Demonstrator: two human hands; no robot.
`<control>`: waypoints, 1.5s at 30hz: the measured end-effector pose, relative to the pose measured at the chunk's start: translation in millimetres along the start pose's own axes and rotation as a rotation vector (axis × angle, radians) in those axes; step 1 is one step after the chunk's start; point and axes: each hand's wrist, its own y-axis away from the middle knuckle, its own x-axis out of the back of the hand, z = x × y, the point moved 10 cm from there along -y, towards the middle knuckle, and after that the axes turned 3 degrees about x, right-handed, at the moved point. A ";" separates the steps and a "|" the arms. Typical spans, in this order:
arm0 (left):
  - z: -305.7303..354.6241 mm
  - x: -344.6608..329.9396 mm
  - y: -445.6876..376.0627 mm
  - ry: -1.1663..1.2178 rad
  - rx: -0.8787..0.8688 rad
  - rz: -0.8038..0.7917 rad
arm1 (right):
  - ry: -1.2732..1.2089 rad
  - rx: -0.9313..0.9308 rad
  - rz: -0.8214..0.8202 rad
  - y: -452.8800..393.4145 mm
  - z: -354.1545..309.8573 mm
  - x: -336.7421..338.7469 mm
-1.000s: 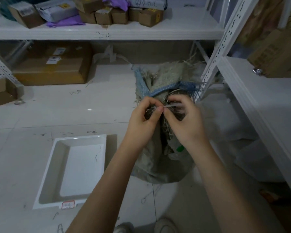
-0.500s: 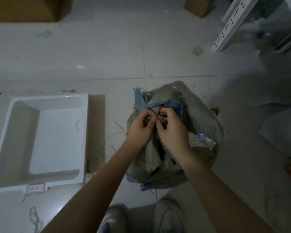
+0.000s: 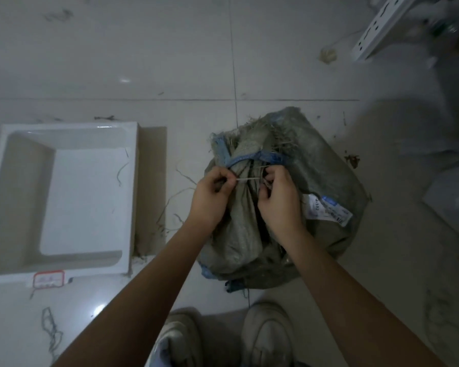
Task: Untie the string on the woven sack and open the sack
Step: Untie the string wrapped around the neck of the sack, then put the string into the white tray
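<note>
Both hands pinch the string (image 3: 245, 179) at the sack (image 3: 326, 170) neck, left hand (image 3: 213, 192) and right hand (image 3: 279, 197) pulling apart, which could tighten the knot.

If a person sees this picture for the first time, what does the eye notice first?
Both hands, left hand and right hand, pinch a pale string at the gathered neck of a grey woven sack standing mid-floor. Left of it lies a white tray.

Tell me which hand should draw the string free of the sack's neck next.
Probably left. The left hand pinches the taut string beside the sack neck; the right hand sits at the knot.
</note>
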 end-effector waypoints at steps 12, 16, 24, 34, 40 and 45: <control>68.1 63.8 31.5 0.566 0.090 0.124 | 0.134 0.067 0.004 14.6 -42.5 51.7; 88.0 72.7 37.0 0.639 0.093 0.165 | 0.205 -0.009 0.043 18.6 -39.6 68.7; 124.3 83.3 41.3 0.617 -0.006 0.167 | 0.214 0.352 0.385 38.5 -116.5 126.1; 120.9 73.8 40.6 0.556 -0.045 0.137 | 0.376 0.603 0.181 16.9 -139.7 67.0; 87.7 110.1 27.8 0.801 0.074 0.300 | 0.432 0.549 0.100 10.9 -98.5 50.4; 92.0 117.9 24.5 0.826 0.033 0.206 | 0.357 0.469 -0.035 17.4 -76.4 35.9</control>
